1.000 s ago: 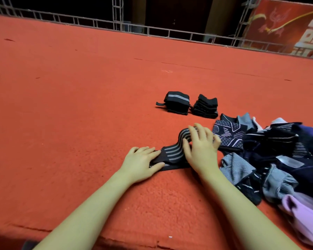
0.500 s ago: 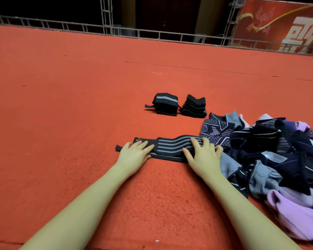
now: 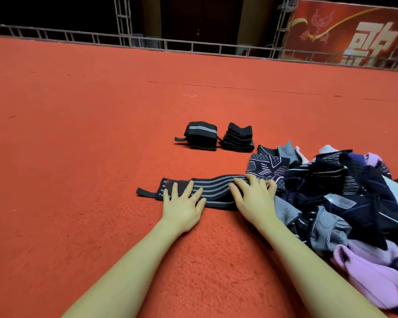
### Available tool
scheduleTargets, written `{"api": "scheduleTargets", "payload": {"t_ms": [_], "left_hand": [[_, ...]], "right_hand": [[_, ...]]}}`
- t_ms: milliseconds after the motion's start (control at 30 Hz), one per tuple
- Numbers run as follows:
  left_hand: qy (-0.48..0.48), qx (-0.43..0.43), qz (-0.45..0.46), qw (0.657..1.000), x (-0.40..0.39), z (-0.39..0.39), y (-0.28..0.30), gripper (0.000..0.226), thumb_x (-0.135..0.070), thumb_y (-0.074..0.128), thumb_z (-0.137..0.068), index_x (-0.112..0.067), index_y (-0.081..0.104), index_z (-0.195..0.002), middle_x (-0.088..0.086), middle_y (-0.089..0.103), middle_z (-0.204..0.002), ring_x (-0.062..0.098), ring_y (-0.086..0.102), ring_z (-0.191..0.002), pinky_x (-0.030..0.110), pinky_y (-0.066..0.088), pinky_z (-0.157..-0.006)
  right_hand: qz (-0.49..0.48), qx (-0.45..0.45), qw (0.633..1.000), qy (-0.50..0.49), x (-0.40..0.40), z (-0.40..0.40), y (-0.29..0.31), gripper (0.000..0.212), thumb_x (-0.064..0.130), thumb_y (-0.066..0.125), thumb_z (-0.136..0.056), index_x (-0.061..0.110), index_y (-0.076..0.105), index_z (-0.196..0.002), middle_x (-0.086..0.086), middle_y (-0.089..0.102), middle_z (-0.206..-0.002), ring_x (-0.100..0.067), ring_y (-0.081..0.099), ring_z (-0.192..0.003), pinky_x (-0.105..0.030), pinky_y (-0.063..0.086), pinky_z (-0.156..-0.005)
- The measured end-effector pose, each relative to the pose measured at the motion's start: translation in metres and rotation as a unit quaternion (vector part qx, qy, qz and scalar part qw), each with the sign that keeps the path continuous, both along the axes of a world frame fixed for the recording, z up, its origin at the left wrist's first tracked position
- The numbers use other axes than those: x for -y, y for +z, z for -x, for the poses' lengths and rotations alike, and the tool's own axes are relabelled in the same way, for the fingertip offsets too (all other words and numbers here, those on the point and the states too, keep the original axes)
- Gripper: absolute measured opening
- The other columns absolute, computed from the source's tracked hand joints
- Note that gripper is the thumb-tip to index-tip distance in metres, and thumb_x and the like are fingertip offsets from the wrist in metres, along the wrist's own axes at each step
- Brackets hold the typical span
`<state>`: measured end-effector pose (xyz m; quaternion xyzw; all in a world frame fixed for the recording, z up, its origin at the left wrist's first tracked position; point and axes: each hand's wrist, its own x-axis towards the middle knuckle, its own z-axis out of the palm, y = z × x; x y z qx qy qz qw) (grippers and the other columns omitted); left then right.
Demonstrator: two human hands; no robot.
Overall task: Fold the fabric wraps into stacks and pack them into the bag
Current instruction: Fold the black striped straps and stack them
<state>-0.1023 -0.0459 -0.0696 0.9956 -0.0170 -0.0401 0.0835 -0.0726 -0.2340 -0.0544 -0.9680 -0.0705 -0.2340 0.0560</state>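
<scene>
A black wrap with grey stripes (image 3: 214, 191) lies stretched out flat on the red carpet (image 3: 78, 157), running left to right in front of the person. A short black tab sticks out from its left end. The left hand (image 3: 182, 203) rests palm down on the left part of the wrap, fingers straight and spread, pressing it to the carpet without gripping anything. The right hand (image 3: 255, 198) lies on the right part of the wrap, fingers spread and slightly bent at the tips, pressing down where the wrap meets the pile; it grips nothing either.

Just to the right sits a loose pile of wraps (image 3: 345, 203) in dark navy, grey stripes and lilac, touching the right end of the flat wrap. Farther back on the carpet stand two folded stacks side by side: a black one with a grey stripe on top (image 3: 200, 135), and a plain black one (image 3: 238, 137) just to its right. A metal railing (image 3: 193, 45) runs along the far edge of the carpet, with a red banner (image 3: 354, 33) behind it at the right.
</scene>
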Motion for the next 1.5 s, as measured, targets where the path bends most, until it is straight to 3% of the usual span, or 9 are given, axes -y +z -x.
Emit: {"api": "scheduleTargets", "payload": {"t_ms": [100, 333, 667, 800, 900, 1067, 1167, 1333, 1500], "left_hand": [[0.011, 0.018, -0.023, 1.000, 0.003, 0.003, -0.001, 0.055, -0.056, 0.013, -0.099, -0.039, 0.013, -0.151, -0.008, -0.003, -0.160, 0.035, -0.007, -0.145, 0.052, -0.010, -0.115], [0.021, 0.026, -0.011, 0.999, 0.004, 0.005, -0.001, 0.056, -0.055, 0.014, -0.098, -0.037, 0.015, -0.151, -0.007, 0.000, -0.160, 0.035, -0.006, -0.146, 0.051, -0.009, -0.116], [-0.059, 0.045, -0.019, 0.997, 0.000, -0.004, 0.007, 0.053, -0.054, 0.017, -0.100, -0.036, 0.022, -0.149, -0.006, 0.010, -0.160, 0.025, 0.002, -0.146, 0.048, -0.002, -0.116], [-0.122, -0.010, 0.022, 0.992, 0.009, -0.010, 0.007, 0.051, -0.051, 0.020, -0.101, -0.037, 0.018, -0.150, -0.007, 0.003, -0.160, 0.022, 0.001, -0.147, 0.046, 0.000, -0.117], [-0.103, 0.063, 0.053, 0.991, 0.000, -0.011, 0.003, 0.046, -0.042, 0.024, -0.103, -0.031, 0.030, -0.147, -0.005, 0.018, -0.158, 0.016, 0.015, -0.145, 0.040, 0.004, -0.113], [-0.002, 0.192, 0.079, 0.978, -0.039, -0.001, -0.004, 0.059, -0.041, 0.020, -0.088, -0.015, 0.058, -0.124, 0.003, 0.057, -0.130, 0.026, 0.052, -0.119, 0.040, 0.023, -0.096], [0.032, 0.186, 0.068, 0.980, -0.057, 0.005, -0.008, 0.039, -0.028, 0.036, -0.097, -0.019, 0.052, -0.132, -0.001, 0.053, -0.135, 0.023, 0.046, -0.123, 0.038, 0.019, -0.098], [0.056, 0.188, 0.102, 0.975, -0.060, 0.008, -0.005, 0.043, -0.026, 0.033, -0.101, -0.028, 0.035, -0.144, -0.008, 0.046, -0.141, 0.017, 0.040, -0.127, 0.035, 0.019, -0.101], [0.069, 0.185, 0.079, 0.977, -0.036, 0.004, -0.003, 0.039, -0.042, 0.030, -0.101, -0.032, 0.044, -0.136, -0.006, 0.051, -0.136, 0.021, 0.044, -0.123, 0.037, 0.023, -0.098]], "right_hand": [[0.014, 0.044, 0.998, -0.038, -0.002, 0.000, -0.002, 0.042, 0.042, 0.043, -0.086, 0.011, 0.070, -0.092, -0.009, 0.068, -0.090, -0.032, 0.061, -0.074, -0.041, 0.025, -0.084], [0.054, -0.053, 0.989, -0.129, -0.003, 0.004, -0.015, 0.053, 0.046, 0.074, -0.069, -0.004, 0.063, -0.084, -0.024, 0.065, -0.088, -0.042, 0.057, -0.096, -0.048, 0.024, -0.091], [-0.139, 0.092, 0.984, -0.054, -0.009, -0.007, 0.013, 0.020, 0.022, 0.059, -0.090, 0.011, 0.054, -0.106, -0.005, 0.062, -0.080, -0.029, 0.058, -0.088, -0.038, 0.017, -0.090], [-0.138, 0.164, 0.976, -0.020, -0.006, -0.015, 0.018, 0.020, 0.016, 0.064, -0.084, 0.012, 0.061, -0.104, -0.003, 0.064, -0.076, -0.025, 0.063, -0.080, -0.037, 0.018, -0.091], [-0.114, 0.200, 0.972, 0.046, -0.019, -0.015, 0.013, 0.022, 0.022, 0.059, -0.081, 0.015, 0.064, -0.101, 0.002, 0.066, -0.075, -0.020, 0.065, -0.075, -0.037, 0.024, -0.089], [-0.086, 0.192, 0.964, 0.165, -0.061, -0.008, -0.003, 0.018, 0.016, 0.065, -0.073, 0.013, 0.070, -0.090, 0.001, 0.070, -0.076, -0.020, 0.066, -0.067, -0.036, 0.033, -0.084], [-0.050, 0.150, 0.968, 0.193, -0.088, -0.003, -0.010, 0.012, 0.024, 0.061, -0.076, 0.018, 0.069, -0.080, 0.006, 0.070, -0.073, -0.018, 0.066, -0.067, -0.038, 0.031, -0.085], [0.007, 0.018, 0.967, 0.255, -0.091, 0.003, -0.025, 0.044, 0.050, 0.037, -0.088, 0.022, 0.071, -0.085, 0.008, 0.072, -0.092, -0.013, 0.067, -0.091, -0.042, 0.020, -0.095], [-0.074, 0.091, 0.982, 0.148, -0.067, 0.004, -0.016, 0.035, 0.037, 0.041, -0.088, 0.021, 0.071, -0.096, 0.005, 0.068, -0.108, -0.021, 0.061, -0.102, -0.037, 0.022, -0.086]]}}
